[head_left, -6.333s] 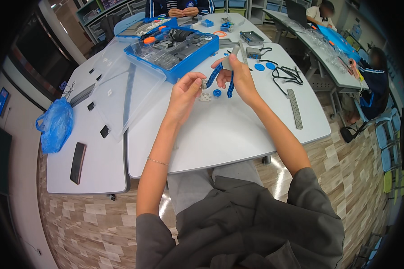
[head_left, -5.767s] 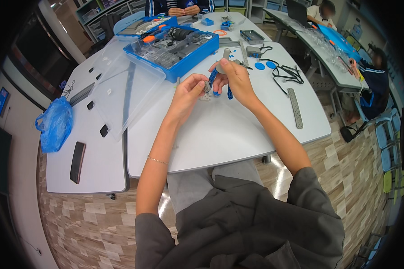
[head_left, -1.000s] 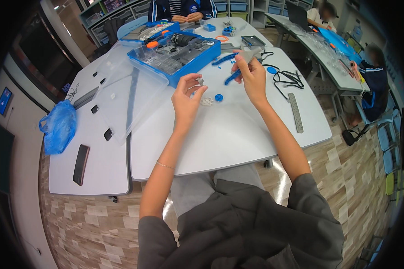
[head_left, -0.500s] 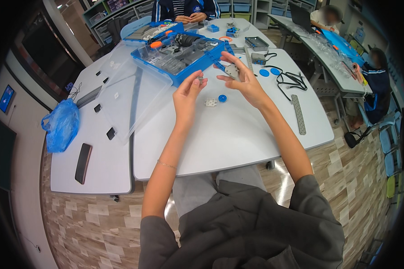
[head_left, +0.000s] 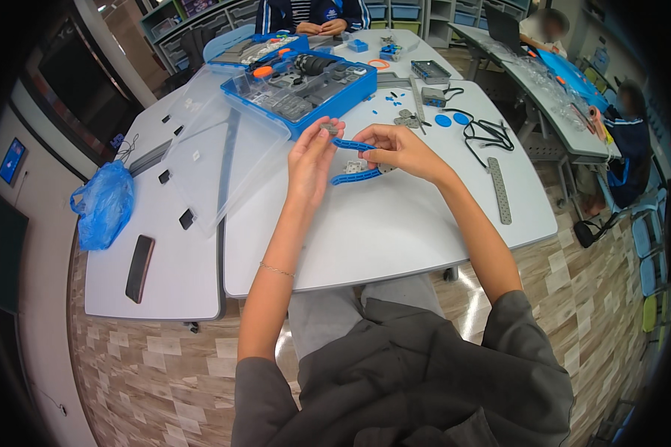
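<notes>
Between the fingertips of my left hand (head_left: 310, 162) is a small grey plastic piece (head_left: 329, 130). My right hand (head_left: 404, 152) grips a claw-shaped part by its grey base, mostly covered by the fingers. Two curved blue arms (head_left: 355, 178) stick out of it to the left, and the upper one reaches close to my left fingers. Below them, on the white table (head_left: 335, 238), lies a pale perforated block (head_left: 354, 167), partly hidden by the claw. Beyond my right hand sit several grey flat pieces (head_left: 406, 119).
Ahead is a blue parts box (head_left: 298, 93) with a clear lid (head_left: 235, 160) beside it. To the right are blue discs (head_left: 443, 120), a black cable (head_left: 488, 134) and a grey perforated bar (head_left: 499, 190). A phone (head_left: 139, 268) and blue bag (head_left: 103, 205) lie left. A person sits opposite.
My right hand has turned the claw part and brought it lower, so its blue arms now point left towards my left hand. My left hand stays nearly in place with its small piece.
</notes>
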The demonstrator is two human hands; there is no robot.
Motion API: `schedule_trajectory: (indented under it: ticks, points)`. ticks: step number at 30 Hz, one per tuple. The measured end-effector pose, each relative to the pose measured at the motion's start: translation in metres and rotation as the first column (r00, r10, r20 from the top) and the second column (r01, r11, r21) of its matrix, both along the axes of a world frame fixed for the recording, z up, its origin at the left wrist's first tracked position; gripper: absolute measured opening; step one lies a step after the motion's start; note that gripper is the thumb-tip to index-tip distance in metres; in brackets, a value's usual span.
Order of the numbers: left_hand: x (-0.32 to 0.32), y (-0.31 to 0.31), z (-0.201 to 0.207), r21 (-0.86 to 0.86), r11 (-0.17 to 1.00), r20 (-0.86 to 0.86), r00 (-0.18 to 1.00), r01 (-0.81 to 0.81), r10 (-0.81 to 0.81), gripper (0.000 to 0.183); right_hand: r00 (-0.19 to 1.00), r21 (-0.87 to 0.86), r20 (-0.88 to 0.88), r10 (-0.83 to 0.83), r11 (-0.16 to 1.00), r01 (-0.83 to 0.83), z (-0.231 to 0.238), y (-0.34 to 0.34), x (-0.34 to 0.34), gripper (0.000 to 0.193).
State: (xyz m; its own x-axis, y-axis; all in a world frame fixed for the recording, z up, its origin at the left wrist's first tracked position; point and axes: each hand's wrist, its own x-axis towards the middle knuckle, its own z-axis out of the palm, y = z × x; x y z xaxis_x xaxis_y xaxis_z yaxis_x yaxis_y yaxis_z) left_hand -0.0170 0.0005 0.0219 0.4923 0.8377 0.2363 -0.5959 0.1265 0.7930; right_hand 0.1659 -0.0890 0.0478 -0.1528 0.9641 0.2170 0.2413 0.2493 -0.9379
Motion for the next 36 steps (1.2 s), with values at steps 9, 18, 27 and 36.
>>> schedule_trajectory:
  ticks: [9, 18, 27, 36]
  points:
    - [0.001, -0.001, -0.002, 0.019, 1.0, -0.065, 0.998, 0.017, -0.016, 0.039, 0.906, 0.285, 0.198, -0.373, 0.907, 0.311, 0.011, -0.008, -0.009, 0.027]
    - [0.005, -0.007, -0.002, 0.1, 0.994, -0.031, 0.999, 0.036, -0.033, 0.038, 0.669, 0.562, 0.49, -0.559, 0.789, 0.248, 0.006, -0.009, -0.014, 0.029]
    - [0.005, -0.01, -0.002, 0.107, 0.986, -0.076, 0.99, 0.13, -0.122, 0.039, 0.659, 0.616, 0.484, -0.575, 0.759, 0.211, 0.004, -0.008, -0.011, 0.025]
    - [0.005, -0.01, -0.001, 0.061, 0.98, -0.094, 0.979, 0.188, -0.182, 0.04, 0.682, 0.618, 0.482, -0.551, 0.765, 0.182, 0.009, -0.011, -0.005, 0.024]
